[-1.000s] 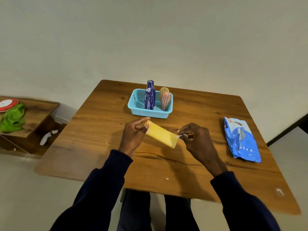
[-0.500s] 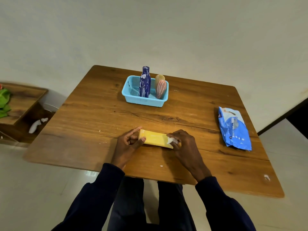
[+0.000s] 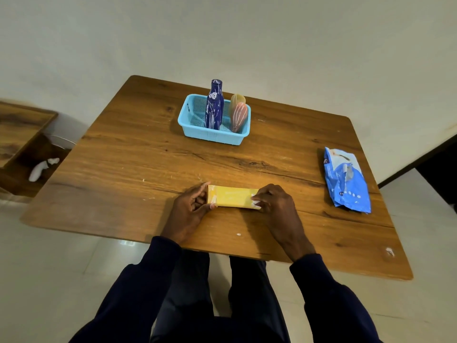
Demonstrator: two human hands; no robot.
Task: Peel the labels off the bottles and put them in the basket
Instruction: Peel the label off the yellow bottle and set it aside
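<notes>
A yellow bottle [image 3: 231, 196] lies on its side on the wooden table [image 3: 138, 159], near the front edge. My left hand [image 3: 190, 209] grips its left end with curled fingers. My right hand [image 3: 274, 204] pinches a white scrap of label at its right end. Further back stands a light blue basket [image 3: 193, 117]. Inside it a dark blue bottle [image 3: 214, 105] stands upright, with a pink bottle [image 3: 239, 116] and a yellowish bottle [image 3: 237, 99] leaning beside it.
A blue plastic packet [image 3: 346, 180] lies at the table's right side. Small white label scraps dot the tabletop. A low wooden shelf [image 3: 22, 129] stands on the floor to the left, with a white object [image 3: 40, 168] under it.
Both hands have brought the yellow bottle down from a tilted hold above the table to lying flat near the front edge. The camera view has shifted.
</notes>
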